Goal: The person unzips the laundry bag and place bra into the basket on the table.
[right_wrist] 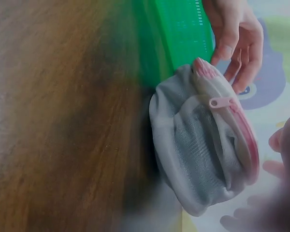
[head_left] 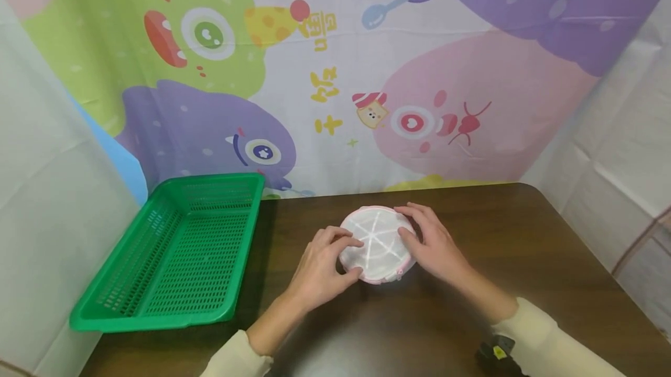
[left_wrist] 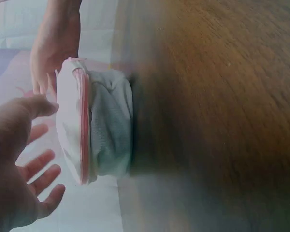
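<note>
Pale cream-yellow fabric left sleeve [head_left: 238, 358], cuff edge wavy and slightly flared. Right sleeve [head_left: 547, 339] in matching cloth, softly creased, hem uneven. Beside it, small black blocky device [head_left: 488, 353] bearing yellow patch [head_left: 500, 352]; finer markings unreadable. Left hand [head_left: 321, 266], right hand [head_left: 434, 244]: both bare.

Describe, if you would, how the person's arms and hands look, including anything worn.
The left hand and right hand are bare, without gloves. The left sleeve and right sleeve are pale cream-yellow, ending short of the hands. Beside the right sleeve's cuff is a black object with a yellow mark.
</note>
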The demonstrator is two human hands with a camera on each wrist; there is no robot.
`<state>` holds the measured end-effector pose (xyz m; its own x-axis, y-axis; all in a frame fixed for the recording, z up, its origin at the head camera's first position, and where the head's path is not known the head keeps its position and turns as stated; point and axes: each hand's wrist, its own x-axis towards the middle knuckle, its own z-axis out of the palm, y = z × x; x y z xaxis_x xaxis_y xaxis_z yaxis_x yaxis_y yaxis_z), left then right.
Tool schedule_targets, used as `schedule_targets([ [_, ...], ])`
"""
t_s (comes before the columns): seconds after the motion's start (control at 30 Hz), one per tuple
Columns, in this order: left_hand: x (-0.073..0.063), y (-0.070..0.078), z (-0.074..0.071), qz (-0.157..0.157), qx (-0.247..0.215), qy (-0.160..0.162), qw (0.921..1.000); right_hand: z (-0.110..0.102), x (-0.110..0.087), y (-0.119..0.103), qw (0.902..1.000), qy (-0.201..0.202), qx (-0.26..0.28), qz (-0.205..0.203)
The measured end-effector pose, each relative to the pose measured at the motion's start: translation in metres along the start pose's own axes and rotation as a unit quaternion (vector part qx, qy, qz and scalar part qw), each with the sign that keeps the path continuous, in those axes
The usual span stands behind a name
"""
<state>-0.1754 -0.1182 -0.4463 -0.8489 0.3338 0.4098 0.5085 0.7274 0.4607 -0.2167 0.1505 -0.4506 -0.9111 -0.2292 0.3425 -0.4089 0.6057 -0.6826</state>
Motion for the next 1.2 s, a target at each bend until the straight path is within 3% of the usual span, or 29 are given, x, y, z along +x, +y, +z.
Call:
schedule_targets([
  [0.17, -0.004, -0.001, -0.001, 0.023, 0.012, -0.011, 0.9996, -0.005, -0.013, -0.001, 0.9997, 0.007, -0.017, -0.018],
  [0.37, -0.010, -0.006, -0.003, 0.028, 0.020, -0.003, 0.9994, -0.009, -0.029, 0.000, 0.9983, 0.026, -0.042, -0.031],
  [0.47, -0.006, -0.005, -0.002, 0.034, 0.022, -0.009, 0.9991, -0.010, -0.032, 0.001, 0.9942, 0.045, -0.074, -0.064],
  [0.7, 0.008, 0.002, 0.003, 0.069, 0.057, -0.034, 0.9954, -0.011, -0.034, 0.005, 0.9619, 0.096, -0.184, -0.178],
  [0.9, 0.013, 0.002, 0.006, 0.077, 0.063, -0.045, 0.9940, -0.011, -0.037, 0.008, 0.9439, 0.097, -0.221, -0.225],
  [1.07, 0.014, 0.002, 0.008, 0.085, 0.076, -0.055, 0.9920, -0.011, -0.039, 0.011, 0.9232, 0.103, -0.243, -0.279],
  [1.2, 0.014, 0.001, 0.009, 0.079, 0.082, -0.070, 0.9911, -0.010, -0.041, 0.013, 0.9144, 0.111, -0.247, -0.301],
])
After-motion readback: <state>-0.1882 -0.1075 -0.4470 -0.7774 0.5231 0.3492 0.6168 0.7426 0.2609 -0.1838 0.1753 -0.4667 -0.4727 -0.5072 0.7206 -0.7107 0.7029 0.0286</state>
